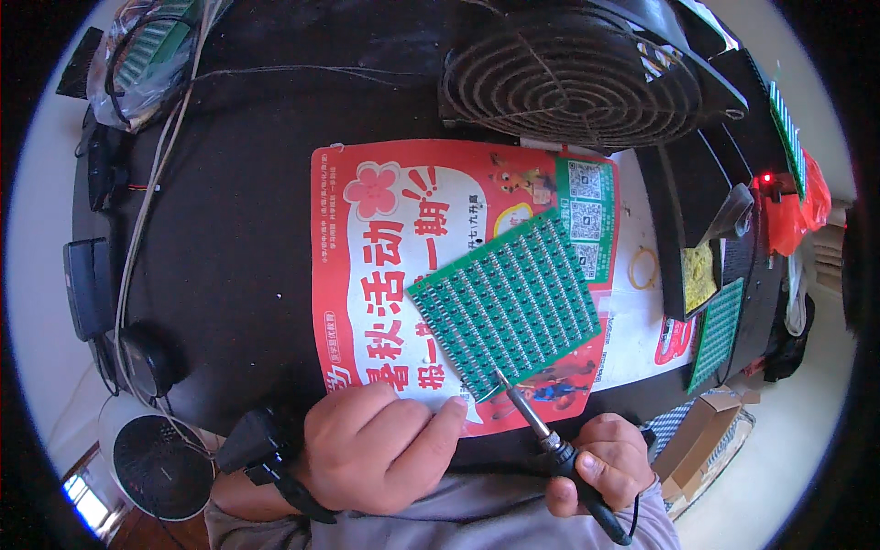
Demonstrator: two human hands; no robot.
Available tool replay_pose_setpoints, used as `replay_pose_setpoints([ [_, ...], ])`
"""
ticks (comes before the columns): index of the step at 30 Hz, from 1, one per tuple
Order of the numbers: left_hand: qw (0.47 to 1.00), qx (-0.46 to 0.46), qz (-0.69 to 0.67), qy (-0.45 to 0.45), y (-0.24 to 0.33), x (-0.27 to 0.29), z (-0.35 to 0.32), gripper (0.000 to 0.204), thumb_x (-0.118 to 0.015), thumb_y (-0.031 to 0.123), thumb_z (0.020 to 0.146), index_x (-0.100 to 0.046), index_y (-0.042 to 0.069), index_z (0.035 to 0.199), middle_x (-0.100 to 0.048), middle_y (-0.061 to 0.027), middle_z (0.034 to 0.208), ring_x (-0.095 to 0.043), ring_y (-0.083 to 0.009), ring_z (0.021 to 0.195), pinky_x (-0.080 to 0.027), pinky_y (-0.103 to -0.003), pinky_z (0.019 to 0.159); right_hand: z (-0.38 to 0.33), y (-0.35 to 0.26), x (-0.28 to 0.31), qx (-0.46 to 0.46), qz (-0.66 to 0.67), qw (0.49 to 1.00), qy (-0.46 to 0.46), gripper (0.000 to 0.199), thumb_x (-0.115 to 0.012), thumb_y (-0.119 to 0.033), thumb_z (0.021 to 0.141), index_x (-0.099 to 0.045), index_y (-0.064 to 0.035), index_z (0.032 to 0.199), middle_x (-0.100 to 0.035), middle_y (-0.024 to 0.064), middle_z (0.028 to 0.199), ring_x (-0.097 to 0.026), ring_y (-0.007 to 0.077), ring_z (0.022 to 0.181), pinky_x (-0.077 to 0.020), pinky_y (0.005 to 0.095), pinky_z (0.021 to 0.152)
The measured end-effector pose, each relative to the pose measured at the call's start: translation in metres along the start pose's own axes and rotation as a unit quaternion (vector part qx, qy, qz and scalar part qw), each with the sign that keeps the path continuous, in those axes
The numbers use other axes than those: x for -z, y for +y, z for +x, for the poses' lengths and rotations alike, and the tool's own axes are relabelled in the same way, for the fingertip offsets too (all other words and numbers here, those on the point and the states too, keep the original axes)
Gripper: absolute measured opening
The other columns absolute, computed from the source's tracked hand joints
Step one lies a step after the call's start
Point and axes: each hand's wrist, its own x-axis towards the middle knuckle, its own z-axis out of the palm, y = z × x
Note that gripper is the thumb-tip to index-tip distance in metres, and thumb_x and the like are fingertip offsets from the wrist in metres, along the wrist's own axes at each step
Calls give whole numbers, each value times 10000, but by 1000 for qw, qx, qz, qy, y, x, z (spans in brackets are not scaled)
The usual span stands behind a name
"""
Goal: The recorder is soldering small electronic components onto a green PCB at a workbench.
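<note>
A green circuit board (504,302) with rows of small parts lies tilted on a red and white printed sheet (335,229). My right hand (605,467) grips a soldering iron (545,431) by its dark handle. The iron's tip meets the board near its lower edge. My left hand (380,449) is closed by the board's lower left corner, its index fingertip pointing at that edge. Whatever its fingers pinch is too small or hidden to make out. A black strap-on device (261,445) sits on my left wrist.
A black fan with a round grille (568,101) stands at the back. To the right are a yellow sponge (699,275) in a dark holder and another green board (718,335). Cables (137,229) run down the left side. A cardboard box (706,445) sits below right.
</note>
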Motion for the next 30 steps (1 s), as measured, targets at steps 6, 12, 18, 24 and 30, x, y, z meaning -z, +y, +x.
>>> replay_pose_setpoints([
  [6, 1000, -7, -3, 2, 0, 0, 0, 248, -692, 39, 647, -652, -3, 888, -572, -25, 642, -484, -170, 473, -400, -283, 430, 4, 0, 2, -7, 3, 1000, -21, 378, -755, -130, 689, -532, 0, 965, -544, 41, 649, -516, 169, 496, -437, 273, 429],
  [12, 1000, -14, -6, -15, -2, 2, 0, 240, -685, 37, 656, -651, -4, 890, -572, -29, 642, -485, -169, 476, -397, -281, 434, 2, 0, 2, -11, 6, 1000, -16, 372, -753, -129, 691, -529, -1, 959, -539, 46, 668, -511, 168, 505, -440, 272, 433],
  [18, 999, -31, 7, 1, -2, 0, -2, 248, -686, 58, 664, -648, 0, 902, -560, -23, 662, -482, -163, 487, -393, -283, 437, -8, 1, 0, -10, 17, 1000, 19, 368, -750, -129, 692, -526, -7, 957, -524, 48, 674, -500, 166, 515, -434, 277, 436],
  [24, 999, -32, -2, -16, -3, 2, -2, 276, -693, 58, 658, -645, 0, 924, -559, -19, 665, -481, -161, 486, -390, -285, 432, -10, 2, 0, -3, 23, 999, 26, 359, -742, -122, 695, -527, -9, 959, -523, 44, 683, -504, 167, 524, -421, 275, 432],
  [30, 1000, -24, -1, -16, -2, 0, -3, 283, -702, 52, 650, -648, 0, 922, -559, -16, 660, -480, -159, 484, -386, -281, 431, -8, 3, 0, -6, 35, 999, 19, 368, -736, -109, 697, -520, -6, 977, -522, 41, 678, -508, 168, 531, -418, 280, 436],
])
